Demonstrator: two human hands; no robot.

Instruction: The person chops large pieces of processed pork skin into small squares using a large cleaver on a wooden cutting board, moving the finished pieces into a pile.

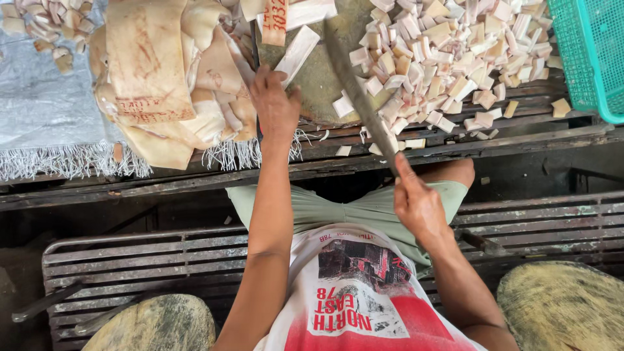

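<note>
My right hand [418,203] grips the handle of a long dark cleaver [356,91], whose blade lies edge-up across a round, worn chopping block [325,78]. My left hand [276,107] rests palm down at the block's near edge, fingers on a pale strip of pork skin [297,53]. A heap of small cut skin pieces [442,58] covers the right side of the block. To the left of my left hand, wide stamped slabs of skin [156,78] are piled up.
A teal plastic basket [588,52] stands at the far right. A grey fringed sheet [45,110] with a few cut pieces lies at the left. Slatted metal racks [149,260] run below the bench. Two round wooden blocks [562,305] sit low in view.
</note>
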